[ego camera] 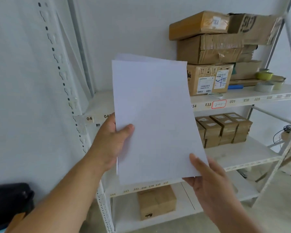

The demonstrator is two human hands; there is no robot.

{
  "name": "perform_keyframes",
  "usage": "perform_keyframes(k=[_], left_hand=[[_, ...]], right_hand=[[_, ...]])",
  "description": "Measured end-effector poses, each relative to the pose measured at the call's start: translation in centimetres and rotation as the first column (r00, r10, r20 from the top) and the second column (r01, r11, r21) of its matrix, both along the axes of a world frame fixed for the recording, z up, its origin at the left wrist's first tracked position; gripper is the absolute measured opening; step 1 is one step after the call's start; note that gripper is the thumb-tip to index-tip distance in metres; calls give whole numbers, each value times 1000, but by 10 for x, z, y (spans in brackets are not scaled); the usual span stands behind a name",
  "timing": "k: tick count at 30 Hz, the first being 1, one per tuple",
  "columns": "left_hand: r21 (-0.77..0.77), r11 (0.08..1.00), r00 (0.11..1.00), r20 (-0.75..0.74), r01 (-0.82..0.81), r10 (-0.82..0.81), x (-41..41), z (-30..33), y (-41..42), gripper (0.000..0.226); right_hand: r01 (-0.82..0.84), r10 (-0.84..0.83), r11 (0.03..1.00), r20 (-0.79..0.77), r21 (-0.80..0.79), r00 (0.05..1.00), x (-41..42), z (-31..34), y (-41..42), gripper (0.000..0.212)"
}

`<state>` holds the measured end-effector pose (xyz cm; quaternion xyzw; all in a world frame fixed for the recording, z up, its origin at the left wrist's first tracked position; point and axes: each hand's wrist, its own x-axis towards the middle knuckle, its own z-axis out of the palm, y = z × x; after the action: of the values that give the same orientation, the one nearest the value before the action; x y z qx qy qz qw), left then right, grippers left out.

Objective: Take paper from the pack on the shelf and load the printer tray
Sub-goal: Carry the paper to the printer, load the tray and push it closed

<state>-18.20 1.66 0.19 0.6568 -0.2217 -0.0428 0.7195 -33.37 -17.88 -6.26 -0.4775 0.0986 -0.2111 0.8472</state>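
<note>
We hold the paper (155, 118) upright in front of the shelf (242, 96), clear of it and touching nothing but our hands. The left hand (111, 143) pinches the left edge, thumb on the front face and fingers hidden behind. The right hand (208, 179) grips the bottom right corner, thumb laid on the front and palm cupped beneath.

The grip is light and at two edges only, so we judge the sheets could fan apart or slide; a second sheet already peeks out at the top left, out of line with the front one. A loose, skewed stack would likely jam or misfeed in the tray. The corner under the right thumb may also crease if we squeeze.

By our count: two hands, at least two sheets (the full number cannot be told), and four large boxes (208, 47) stacked on the upper shelf. Neither pack nor printer is plainly in view.
</note>
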Motion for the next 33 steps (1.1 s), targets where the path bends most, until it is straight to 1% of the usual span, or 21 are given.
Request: perform_keyframes(k=[1, 2, 3, 5, 7, 9, 13, 14, 17, 19, 23, 24, 27, 28, 31, 33], left_hand=[[17, 1000, 999, 52, -9, 8, 1, 0, 1, 36], [27, 999, 996, 90, -17, 15, -1, 1, 0, 36], [19, 1000, 993, 116, -15, 13, -2, 0, -1, 35], [-19, 1000, 992, 127, -5, 8, -10, 1, -10, 32], [-77, 997, 995, 103, -5, 13, -21, 0, -20, 28], [-115, 993, 997, 71, 32, -24, -32, 0, -28, 25], [-127, 978, 986, 40, 168, -164, -44, 14, -37, 20], [-124, 973, 980, 47, 196, -192, -45, 23, -41, 19], [-110, 965, 968, 100, 240, -229, -50, 46, -59, 16], [-121, 954, 959, 112, 275, -262, -56, 56, -75, 17], [-156, 914, 927, 89, 375, -365, -70, 68, -108, 19], [-180, 908, 926, 87, 377, -368, -74, 71, -118, 21], [-212, 912, 936, 101, 351, -337, -96, 78, -156, 37], [-216, 910, 936, 101, 353, -339, -105, 79, -170, 39], [-208, 898, 922, 113, 387, -371, -136, 78, -213, 27], [-208, 886, 910, 105, 414, -400, -155, 78, -238, 24]], right_hand=[[-87, 88, 995, -14, 45, 996, -2, 4, -13, 25], [-158, 160, 986, -34, 43, 987, -4, 7, -25, 30], [-204, 204, 979, -63, 6, 977, -5, 10, -34, 34], [-234, 217, 966, -140, -113, 966, -8, 14, -45, 31], [-244, 210, 956, -199, -164, 957, -13, 14, -48, 33], [-240, 197, 954, -229, -178, 953, -19, 11, -54, 41], [-219, 170, 955, -234, -202, 957, -34, 7, -71, 54], [-222, 174, 954, -232, -202, 957, -37, 6, -74, 53], [-229, 177, 945, -223, -234, 959, -50, 3, -85, 39], [-218, 165, 938, -204, -268, 965, -61, 3, -96, 39], [-172, 119, 940, -191, -295, 974, -90, 3, -126, 49], [-164, 110, 939, -186, -303, 976, -99, 4, -134, 51], [-149, 94, 939, -185, -310, 978, -128, 5, -164, 73], [-146, 88, 942, -198, -303, 976, -138, 5, -175, 76], [-136, 68, 938, -215, -320, 974, -169, 4, -206, 65], [-96, 20, 940, -227, -327, 974, -188, 2, -223, 56]])
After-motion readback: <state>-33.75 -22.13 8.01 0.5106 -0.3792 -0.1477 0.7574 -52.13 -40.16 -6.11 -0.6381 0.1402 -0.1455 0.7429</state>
